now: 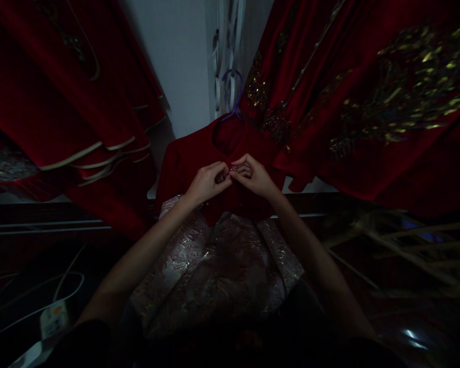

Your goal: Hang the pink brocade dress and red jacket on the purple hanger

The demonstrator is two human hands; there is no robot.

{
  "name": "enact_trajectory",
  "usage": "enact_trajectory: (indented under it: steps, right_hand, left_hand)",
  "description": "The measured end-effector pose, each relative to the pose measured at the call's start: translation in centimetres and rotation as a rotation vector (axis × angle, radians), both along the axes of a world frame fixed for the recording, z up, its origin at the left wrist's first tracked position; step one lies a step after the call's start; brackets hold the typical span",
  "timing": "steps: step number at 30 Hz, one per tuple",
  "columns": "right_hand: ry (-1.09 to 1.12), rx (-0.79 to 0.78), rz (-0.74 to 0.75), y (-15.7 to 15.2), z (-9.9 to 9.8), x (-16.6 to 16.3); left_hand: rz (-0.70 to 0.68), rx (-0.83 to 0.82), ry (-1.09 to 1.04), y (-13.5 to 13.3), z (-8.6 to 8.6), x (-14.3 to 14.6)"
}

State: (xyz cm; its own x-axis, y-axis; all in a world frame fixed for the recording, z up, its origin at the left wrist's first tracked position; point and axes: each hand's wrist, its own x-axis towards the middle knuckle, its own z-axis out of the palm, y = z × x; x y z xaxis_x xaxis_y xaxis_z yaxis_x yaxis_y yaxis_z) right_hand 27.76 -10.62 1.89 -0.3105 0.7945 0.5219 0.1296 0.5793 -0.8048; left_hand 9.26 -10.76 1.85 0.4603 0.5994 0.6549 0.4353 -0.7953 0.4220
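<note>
A red jacket (191, 148) hangs from a purple hanger (236, 105), its round neckline facing me. Both hands meet at its front, just under the neckline. My left hand (209, 181) is closed, with thumb and fingertips pinching the jacket's front edge. Opposite it, my right hand (255, 178) is closed too, thumb and forefinger around a small shiny button (233, 168). The fingertips of the two hands almost touch, and the cloth between them is partly hidden. Below the jacket spreads a pale, shiny patterned skirt (222, 260).
Red garments with pale trim (99, 148) hang at the left. Another red garment with gold sequins (410, 87) hangs at the right. A power strip (54, 319) with a white cord lies lower left. Wooden bars (406, 250) show dimly lower right. The light is poor.
</note>
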Motion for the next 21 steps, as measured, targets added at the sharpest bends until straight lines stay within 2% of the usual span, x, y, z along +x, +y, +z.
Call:
enact_trajectory:
  steps: [4, 7, 9, 12, 14, 17, 19, 21]
  right_hand:
    - [-0.047, 0.002, -0.004, 0.2, 0.0, 0.1]
    - [-0.071, 0.058, -0.125, 0.4, -0.3, -0.6]
    - [-0.015, 0.090, -0.196, 0.4, -1.0, -1.4]
    - [0.097, 0.069, -0.167, -0.3, -3.3, -2.4]
    - [0.044, 0.045, -0.134, -1.5, -5.3, -2.6]
    - [-0.116, -0.041, -0.133, -3.6, -7.5, -1.4]
    - [-0.145, -0.118, -0.133, -4.6, -7.7, 0.1]
    - [-0.192, -0.120, -0.150, -5.3, -6.9, 1.8]
  left_hand:
    - [0.002, 0.098, 0.172, 0.2, 0.4, 0.0]
    - [0.016, 0.174, 0.282, 0.2, 0.3, 0.2]
    - [0.064, 0.169, 0.203, 0.2, -0.4, 0.5]
    - [0.106, 0.079, -0.072, 0.3, -2.1, 0.8]
    - [0.108, 0.028, -0.216, 0.7, -3.0, 0.9]
    - [0.088, -0.077, -0.316, 1.6, -3.5, 1.1]
    - [0.036, -0.219, -0.364, 2.2, -3.8, 1.6]
    - [-0.023, -0.370, -0.439, 2.5, -4.3, 2.6]
